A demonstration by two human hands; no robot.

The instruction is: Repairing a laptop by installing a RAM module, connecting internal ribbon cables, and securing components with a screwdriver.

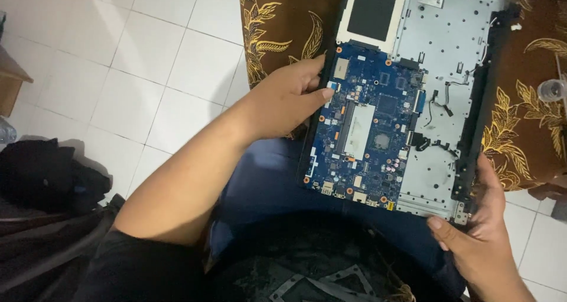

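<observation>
An opened laptop base (pixel 440 71) lies across my lap and a brown patterned cloth, its silver inner frame exposed. A blue circuit board (pixel 366 124) sits in its left half, with a black square pad (pixel 371 11) above it. My left hand (pixel 289 98) grips the chassis' left edge, thumb resting on the board's edge. My right hand (pixel 478 231) holds the near right corner by the metal hinge (pixel 460 210), thumb on top. Thin black wires (pixel 440 104) lie loose on the bare frame right of the board.
The brown cloth with gold leaf pattern (pixel 277 24) covers a surface under the laptop. White floor tiles (pixel 147 59) spread to the left. A dark bag or clothing heap (pixel 47 178) sits at lower left. A clear small container (pixel 552 89) rests at the right edge.
</observation>
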